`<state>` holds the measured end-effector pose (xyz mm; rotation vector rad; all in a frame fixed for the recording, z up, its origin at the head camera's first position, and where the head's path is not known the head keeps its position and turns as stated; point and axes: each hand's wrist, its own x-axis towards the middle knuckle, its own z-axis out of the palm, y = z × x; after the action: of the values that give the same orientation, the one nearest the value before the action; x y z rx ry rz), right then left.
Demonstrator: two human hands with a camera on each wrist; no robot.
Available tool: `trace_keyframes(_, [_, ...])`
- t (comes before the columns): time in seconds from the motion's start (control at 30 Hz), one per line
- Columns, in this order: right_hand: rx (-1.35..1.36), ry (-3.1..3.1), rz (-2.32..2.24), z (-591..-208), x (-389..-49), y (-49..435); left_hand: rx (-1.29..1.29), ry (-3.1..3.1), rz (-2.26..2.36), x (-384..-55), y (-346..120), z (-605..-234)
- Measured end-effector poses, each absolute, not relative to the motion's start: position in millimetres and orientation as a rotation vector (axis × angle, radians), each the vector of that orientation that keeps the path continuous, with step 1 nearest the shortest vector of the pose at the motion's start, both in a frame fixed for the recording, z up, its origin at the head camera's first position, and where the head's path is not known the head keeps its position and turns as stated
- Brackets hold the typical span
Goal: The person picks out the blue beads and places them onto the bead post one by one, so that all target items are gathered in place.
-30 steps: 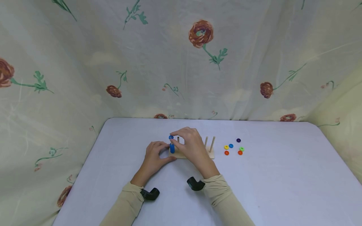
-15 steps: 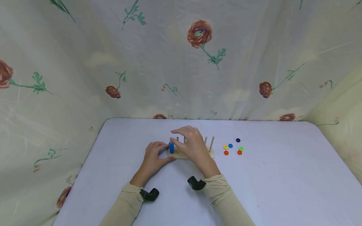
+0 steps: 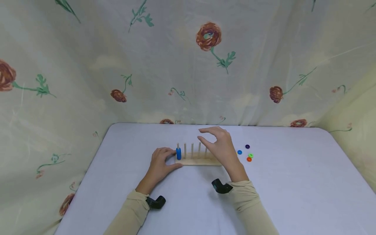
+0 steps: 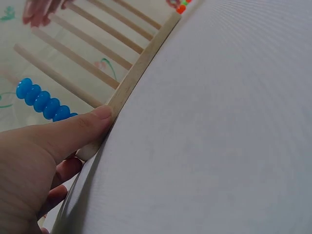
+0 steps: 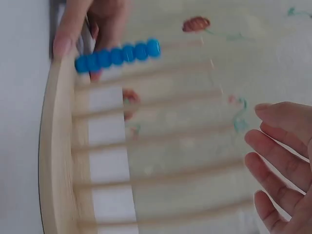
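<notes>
A wooden peg stand (image 3: 199, 162) with a row of upright pegs sits on the table. Blue beads (image 3: 178, 153) are stacked on its leftmost peg, whose tip shows above them. My left hand (image 3: 158, 163) grips the stand's left end, thumb on the front edge and fingers behind, as the left wrist view shows. Above the right part of the stand is my right hand (image 3: 224, 147), thumb and index finger apart. In the right wrist view, this right hand (image 5: 287, 161) holds nothing and is beside the peg tips. It hides the rightmost pegs in the head view.
Loose beads lie right of the stand: a purple bead (image 3: 247, 146), a blue bead (image 3: 239, 152), a green bead (image 3: 251, 155) and an orange bead (image 3: 249, 159). A flowered curtain (image 3: 164, 65) hangs behind the white table (image 3: 293, 182).
My right hand has let go of a blue bead at the leftmost peg and moved right, now covering a yellow and an orange loose bead. My left hand has stayed in place.
</notes>
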<state>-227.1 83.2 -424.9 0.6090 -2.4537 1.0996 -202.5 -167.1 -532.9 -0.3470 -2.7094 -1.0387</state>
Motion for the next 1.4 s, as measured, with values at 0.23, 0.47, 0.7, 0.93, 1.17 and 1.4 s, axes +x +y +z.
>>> trace_keyframes(0.23, [0.449,-2.431,1.142,-432.0,-232.8,134.0,-0.361,-2.707,-1.049,-202.3,-165.3,-531.2])
trace_keyframes(0.47, [0.317,-2.541,1.115,-443.9,-235.6,174.4,-0.348,-2.714,-1.048,-202.8,-164.8,-530.7])
trace_keyframes(0.7, [0.283,-2.735,1.009,-456.9,-238.3,197.7,-0.336,-2.729,-1.037,-204.0,-164.9,-530.8])
trace_keyframes(0.93, [0.291,-2.877,0.943,-472.0,-240.7,210.5,-0.326,-2.73,-1.046,-203.0,-164.4,-530.5])
trace_keyframes(1.17, [0.235,-2.964,0.963,-486.7,-241.3,216.4,-0.328,-2.728,-1.046,-202.1,-164.7,-529.4])
trace_keyframes(1.4, [0.245,-2.981,0.927,-494.3,-242.2,216.7,-0.329,-2.724,-1.045,-200.4,-165.6,-527.6])
